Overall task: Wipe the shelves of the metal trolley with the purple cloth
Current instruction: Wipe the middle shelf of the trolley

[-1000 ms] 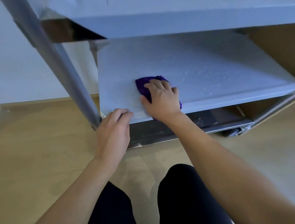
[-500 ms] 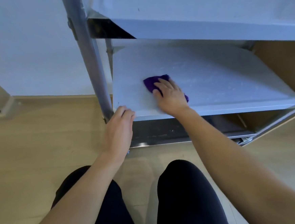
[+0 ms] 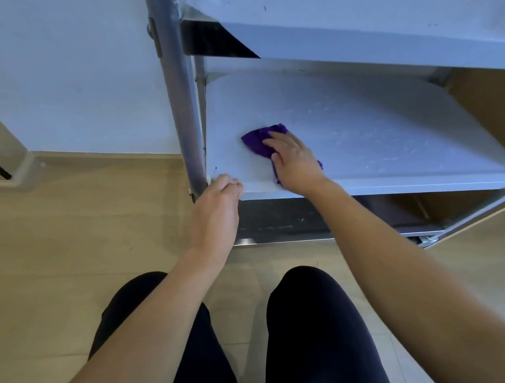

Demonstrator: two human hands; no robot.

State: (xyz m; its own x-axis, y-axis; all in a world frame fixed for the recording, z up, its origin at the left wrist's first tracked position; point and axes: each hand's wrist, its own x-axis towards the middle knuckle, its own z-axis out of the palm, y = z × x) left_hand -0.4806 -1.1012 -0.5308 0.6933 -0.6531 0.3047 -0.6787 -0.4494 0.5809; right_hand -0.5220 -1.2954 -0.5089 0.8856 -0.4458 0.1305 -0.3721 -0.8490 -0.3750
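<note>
A plain white wall (image 3: 70, 84) meets a light wood-grain floor (image 3: 68, 251) along a beige skirting board (image 3: 106, 159). A brown panel (image 3: 495, 105) stands at the right.

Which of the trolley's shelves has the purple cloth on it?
The middle shelf: the right hand presses the purple cloth on it near its front left corner. The shelf above and the dark shelf below show no cloth.

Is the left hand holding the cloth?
No, the right hand presses the cloth flat on the shelf, while the left hand grips the shelf's front corner.
</note>
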